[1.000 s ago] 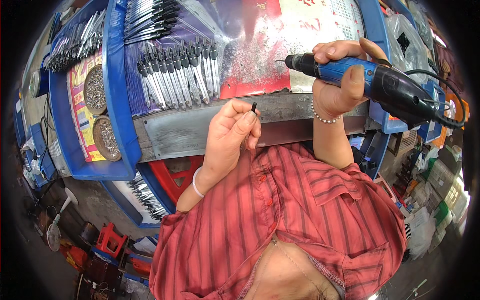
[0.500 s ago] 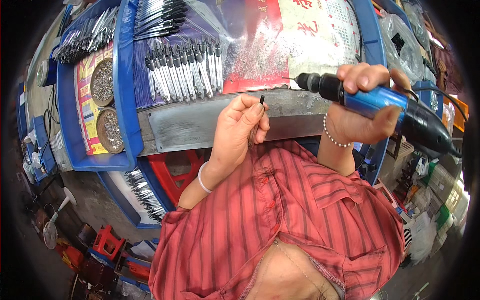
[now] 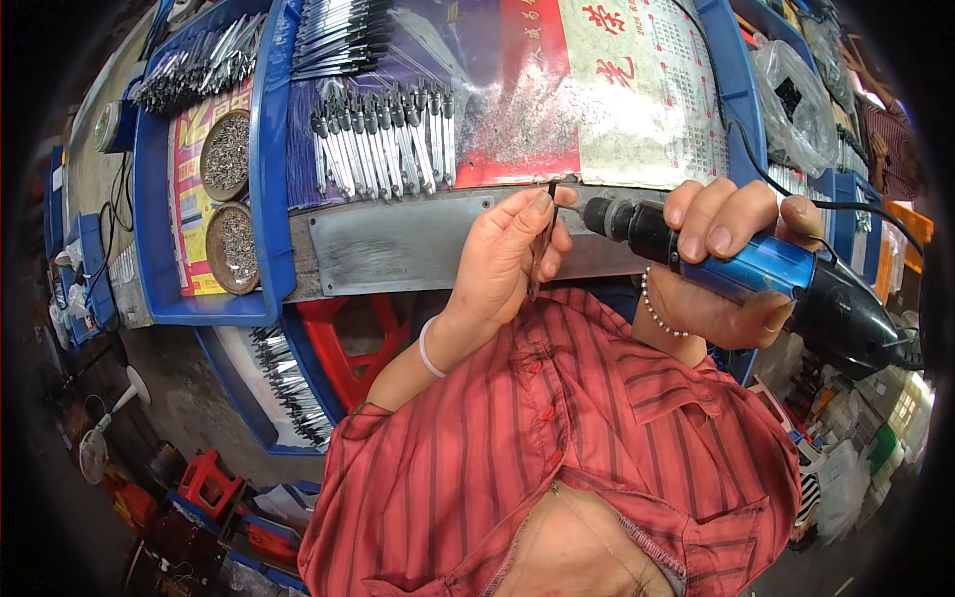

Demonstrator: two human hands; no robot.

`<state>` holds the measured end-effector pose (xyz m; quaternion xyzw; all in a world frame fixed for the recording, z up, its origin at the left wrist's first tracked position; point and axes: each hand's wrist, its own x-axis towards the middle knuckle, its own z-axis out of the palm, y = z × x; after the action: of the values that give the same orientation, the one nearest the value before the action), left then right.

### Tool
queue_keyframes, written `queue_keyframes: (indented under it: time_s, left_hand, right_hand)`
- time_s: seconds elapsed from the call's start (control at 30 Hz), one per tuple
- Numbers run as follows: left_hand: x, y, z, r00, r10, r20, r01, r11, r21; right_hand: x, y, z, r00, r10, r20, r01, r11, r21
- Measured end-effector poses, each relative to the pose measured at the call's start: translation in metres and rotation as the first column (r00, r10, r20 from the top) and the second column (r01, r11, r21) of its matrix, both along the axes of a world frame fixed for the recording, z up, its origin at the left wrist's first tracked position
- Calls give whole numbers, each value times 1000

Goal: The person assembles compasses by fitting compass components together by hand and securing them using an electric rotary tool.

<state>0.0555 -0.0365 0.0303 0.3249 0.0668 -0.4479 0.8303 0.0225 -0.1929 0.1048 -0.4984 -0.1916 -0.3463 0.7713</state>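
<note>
My left hand is closed, its thumb and fingers pinching a slim dark rod-like piece held nearly upright in front of the table edge. In my right hand is a blue and black electric screwdriver, fingers wrapped round its body. Its black chuck points left toward the top of the rod. The thin bit reaches close by my left fingertips; whether it touches the rod I cannot tell. Beyond my left hand, a row of silver and black pens lies on the table, with another pen bundle behind it.
A metal plate runs along the table's front edge. To the left, a blue tray holds two round dishes of small metal parts and more pens. The tool's black cord trails right, near a clear plastic bag. Below stands a red stool.
The screwdriver has come down and left, bringing its bit close to the rod. My left hand has shifted slightly right with the rod still pinched. The whole view has shifted a little.
</note>
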Motion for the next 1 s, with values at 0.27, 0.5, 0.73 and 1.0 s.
queue_keyframes:
  time_s: [0.27,0.5,0.73,1.0]
  left_hand:
    - [2,0,-1,1000,30,4,-30,999,31]
    - [0,10,-4,993,121,3,-121,988,94]
    - [3,17,-8,985,172,24,-172,985,13]
    - [11,22,-8,992,129,1,-129,992,-17]
  right_hand:
    - [2,-4,4,999,41,-3,-41,993,-111]
    - [18,-2,-4,985,-171,-25,169,984,-51]
    - [69,-8,-37,929,-368,-44,366,930,-45]
    - [104,-6,-48,875,-458,-158,439,888,-141]
